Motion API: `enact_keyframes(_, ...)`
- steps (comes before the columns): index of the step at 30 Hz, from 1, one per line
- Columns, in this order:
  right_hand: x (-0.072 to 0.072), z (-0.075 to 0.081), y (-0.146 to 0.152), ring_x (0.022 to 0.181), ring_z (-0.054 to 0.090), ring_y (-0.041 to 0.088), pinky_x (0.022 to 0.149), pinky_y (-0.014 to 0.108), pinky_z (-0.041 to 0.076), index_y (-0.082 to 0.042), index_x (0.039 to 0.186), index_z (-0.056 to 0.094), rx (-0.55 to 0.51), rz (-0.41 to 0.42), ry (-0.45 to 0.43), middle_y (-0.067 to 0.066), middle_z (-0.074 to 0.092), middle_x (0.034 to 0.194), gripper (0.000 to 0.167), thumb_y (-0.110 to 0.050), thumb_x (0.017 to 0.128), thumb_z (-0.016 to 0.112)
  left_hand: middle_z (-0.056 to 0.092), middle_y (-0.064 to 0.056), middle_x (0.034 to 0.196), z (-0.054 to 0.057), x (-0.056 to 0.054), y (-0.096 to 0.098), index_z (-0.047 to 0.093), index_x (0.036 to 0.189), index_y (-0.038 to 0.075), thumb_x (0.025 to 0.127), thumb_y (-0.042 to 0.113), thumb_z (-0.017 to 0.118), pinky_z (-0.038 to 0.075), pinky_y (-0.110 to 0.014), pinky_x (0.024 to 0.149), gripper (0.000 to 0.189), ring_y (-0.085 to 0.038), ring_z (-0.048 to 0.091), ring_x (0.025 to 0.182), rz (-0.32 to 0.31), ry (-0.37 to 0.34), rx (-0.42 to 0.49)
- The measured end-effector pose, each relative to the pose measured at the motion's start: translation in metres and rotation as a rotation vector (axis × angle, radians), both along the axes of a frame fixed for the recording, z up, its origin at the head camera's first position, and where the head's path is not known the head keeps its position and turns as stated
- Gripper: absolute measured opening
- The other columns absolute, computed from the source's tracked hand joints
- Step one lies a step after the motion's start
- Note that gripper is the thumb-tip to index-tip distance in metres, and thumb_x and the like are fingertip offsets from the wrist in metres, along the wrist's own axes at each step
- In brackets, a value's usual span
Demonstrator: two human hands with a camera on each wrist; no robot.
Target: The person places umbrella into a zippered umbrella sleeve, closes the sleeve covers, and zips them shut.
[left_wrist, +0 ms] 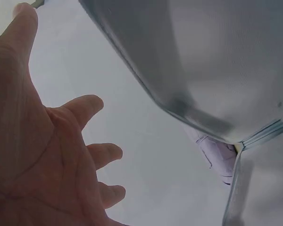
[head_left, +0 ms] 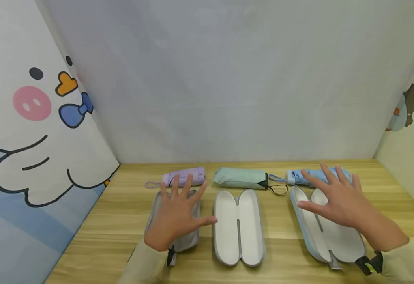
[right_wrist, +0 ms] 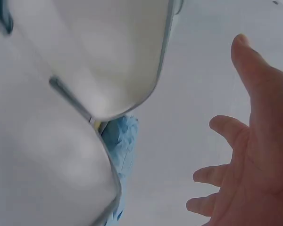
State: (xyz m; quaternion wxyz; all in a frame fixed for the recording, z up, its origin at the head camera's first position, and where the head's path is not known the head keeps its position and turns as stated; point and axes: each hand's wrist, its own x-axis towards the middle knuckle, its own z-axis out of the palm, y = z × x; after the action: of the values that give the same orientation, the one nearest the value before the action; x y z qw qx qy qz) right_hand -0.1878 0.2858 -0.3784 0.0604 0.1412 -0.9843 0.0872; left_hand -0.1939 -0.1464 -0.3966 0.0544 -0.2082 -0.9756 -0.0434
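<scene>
My left hand (head_left: 176,215) hovers with fingers spread over a grey clamshell case (head_left: 189,241), hiding much of it. In the left wrist view the left hand (left_wrist: 52,141) holds nothing, and the open case (left_wrist: 217,61) lies beside it. My right hand (head_left: 345,201) is spread likewise above a light blue case (head_left: 347,242) with a white inside, lying open. Nothing is in the right hand (right_wrist: 259,155) in the right wrist view. Between the hands lies a third open white-lined case (head_left: 226,232). Behind the cases lie folded umbrellas: purple (head_left: 199,174), green (head_left: 240,178) and blue (head_left: 299,178).
The wooden table (head_left: 114,225) ends at a pale backdrop (head_left: 242,86). A cartoon-printed panel (head_left: 8,165) slants along the left side, and another wall (head_left: 409,157) bounds the right. Cord loops (head_left: 278,190) extend from the umbrellas.
</scene>
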Motion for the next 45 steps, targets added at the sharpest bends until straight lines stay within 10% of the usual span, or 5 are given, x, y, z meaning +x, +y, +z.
enact_keyframes(18,-0.075,0.003,0.04,0.132,0.019,0.077,0.093,0.091,0.016,-0.013,0.159,0.036,0.076,0.055,-0.21,0.044,0.024,0.154,0.083,-0.057,0.096,0.065,0.011,-0.015,0.171,0.005,-0.003,-0.012,0.031,0.163,0.032,0.083,0.087,0.052,-0.001,-0.081,0.11,0.099,-0.049,-0.007,0.153,-0.013,0.019,0.031)
enact_keyframes(35,-0.092,-0.017,0.039,0.112,0.05,0.069,0.082,0.083,0.04,-0.003,0.143,0.055,0.072,0.077,-0.193,0.04,0.051,0.135,0.053,-0.019,0.096,0.072,0.015,-0.015,0.17,0.007,0.004,-0.013,0.031,0.163,0.031,0.084,0.087,0.05,0.004,-0.081,0.11,0.098,-0.049,-0.002,0.153,-0.007,0.05,-0.004)
enact_keyframes(45,-0.091,-0.011,0.044,0.104,0.052,0.068,0.078,0.086,0.035,-0.009,0.141,0.054,0.073,0.032,-0.13,0.035,0.055,0.13,0.048,-0.017,0.096,0.071,0.014,-0.015,0.17,0.005,0.003,-0.014,0.029,0.164,0.033,0.084,0.088,0.049,0.006,-0.081,0.11,0.099,-0.05,-0.003,0.153,-0.014,0.068,-0.002)
